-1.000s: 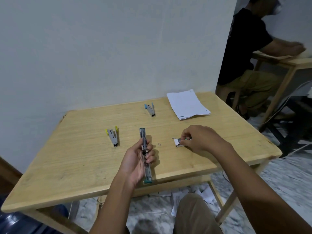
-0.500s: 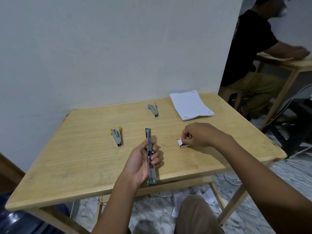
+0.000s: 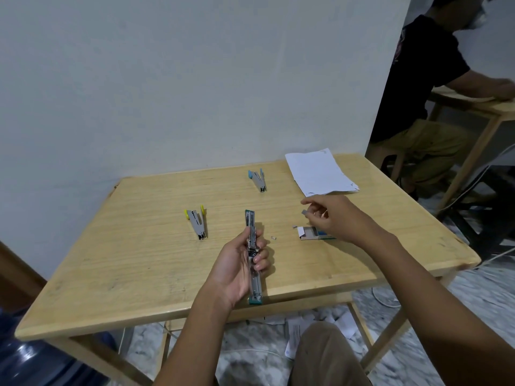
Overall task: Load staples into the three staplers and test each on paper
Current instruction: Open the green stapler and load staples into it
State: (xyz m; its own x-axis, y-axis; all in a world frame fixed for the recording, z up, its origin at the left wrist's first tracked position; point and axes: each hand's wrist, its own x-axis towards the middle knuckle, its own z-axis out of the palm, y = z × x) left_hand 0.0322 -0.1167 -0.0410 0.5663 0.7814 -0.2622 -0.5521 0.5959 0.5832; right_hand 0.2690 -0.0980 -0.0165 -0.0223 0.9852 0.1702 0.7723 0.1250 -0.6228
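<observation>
Head view. Gripped mid-length in the left hand (image 3: 237,268), fingers curled round it: the green stapler (image 3: 252,246), swung fully open and held channel-up, probably to keep the track bare for loading. Just right of that grip, pinched between thumb and fingertips of the right hand (image 3: 331,215): a short strip of staples (image 3: 305,213), lifted clear of the table (image 3: 139,260) and seemingly bound for the open channel. Directly beneath that pinch, the staple box (image 3: 313,234), flap open, kept within easy reach. Between the two grips, a loose bit of staples (image 3: 274,238) on the wood. Left of the held stapler, the yellow stapler (image 3: 196,222); beyond it, farther off, the blue stapler (image 3: 257,180); both lying untouched, likely awaiting their turn. Beyond the right hand, the paper (image 3: 320,171), set aside for testing.
</observation>
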